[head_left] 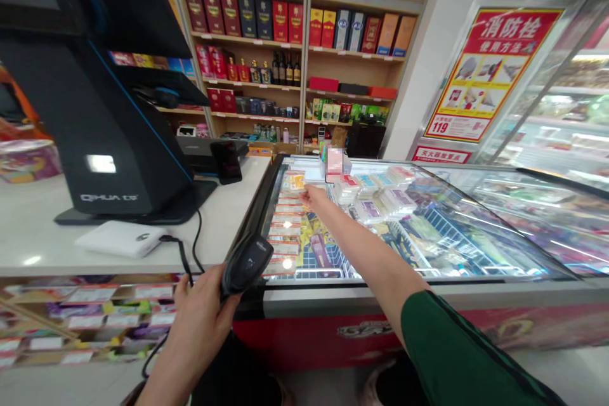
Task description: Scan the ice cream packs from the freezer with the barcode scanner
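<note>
Fingers of the left hand point(202, 307) wrap round a black handheld barcode scanner point(246, 263) by the near left corner of the chest freezer point(342, 292). The right hand point(311, 198) is at a yellow-and-white packet point(294, 181) on top; whether its fingers grip it, I cannot tell.

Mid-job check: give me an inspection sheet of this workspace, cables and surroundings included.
Surface: glass-topped freezer beside a white counter.
Items: scanner in the left hand; yellow-labelled pack at the right hand.
Clutter: stacked packs on the freezer; white device and phone on the counter.
Hands: left closed around the scanner; right extended over the freezer, grip unclear.
Cables: black cable plugged into the white device.
Surroundings: shelves of boxed goods ahead; red poster to the right.
</note>
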A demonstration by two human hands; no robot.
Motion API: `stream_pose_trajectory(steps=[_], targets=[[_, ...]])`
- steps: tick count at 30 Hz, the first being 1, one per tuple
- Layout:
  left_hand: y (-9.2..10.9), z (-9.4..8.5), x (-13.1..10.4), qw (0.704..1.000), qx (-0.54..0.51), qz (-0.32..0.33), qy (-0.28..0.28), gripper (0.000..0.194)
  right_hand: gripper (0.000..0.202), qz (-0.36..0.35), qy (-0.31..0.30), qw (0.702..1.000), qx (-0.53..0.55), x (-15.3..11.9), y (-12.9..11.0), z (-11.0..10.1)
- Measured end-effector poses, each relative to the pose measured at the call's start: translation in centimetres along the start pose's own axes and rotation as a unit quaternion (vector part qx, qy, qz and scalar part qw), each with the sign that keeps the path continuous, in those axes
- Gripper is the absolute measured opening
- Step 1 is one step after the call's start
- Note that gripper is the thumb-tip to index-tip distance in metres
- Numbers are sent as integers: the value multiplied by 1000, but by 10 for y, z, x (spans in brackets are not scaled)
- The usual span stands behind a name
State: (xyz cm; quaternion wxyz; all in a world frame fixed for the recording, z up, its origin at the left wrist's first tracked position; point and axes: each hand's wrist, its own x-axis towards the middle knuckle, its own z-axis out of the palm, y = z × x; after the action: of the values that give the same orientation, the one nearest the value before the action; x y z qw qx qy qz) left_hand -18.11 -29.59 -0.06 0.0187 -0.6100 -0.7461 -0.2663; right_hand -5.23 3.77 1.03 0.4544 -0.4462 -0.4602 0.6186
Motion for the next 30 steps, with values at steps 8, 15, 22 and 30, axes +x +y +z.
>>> stream_pose_trajectory(steps=[8, 15, 22, 30], targets=[[38, 5, 10, 999, -10, 48, 11, 28, 20, -4, 17, 1000, 5, -78, 6, -86], [87, 26, 21, 990, -14, 139, -11, 32, 26, -103, 43, 993, -22, -161, 37, -149], [114, 40, 21, 984, 9, 176, -32, 29, 30, -120, 60, 990, -34, -186, 48, -162], [117, 43, 22, 983, 23, 175, -45, 27, 23, -123, 45, 991, -31, -188, 47, -162]])
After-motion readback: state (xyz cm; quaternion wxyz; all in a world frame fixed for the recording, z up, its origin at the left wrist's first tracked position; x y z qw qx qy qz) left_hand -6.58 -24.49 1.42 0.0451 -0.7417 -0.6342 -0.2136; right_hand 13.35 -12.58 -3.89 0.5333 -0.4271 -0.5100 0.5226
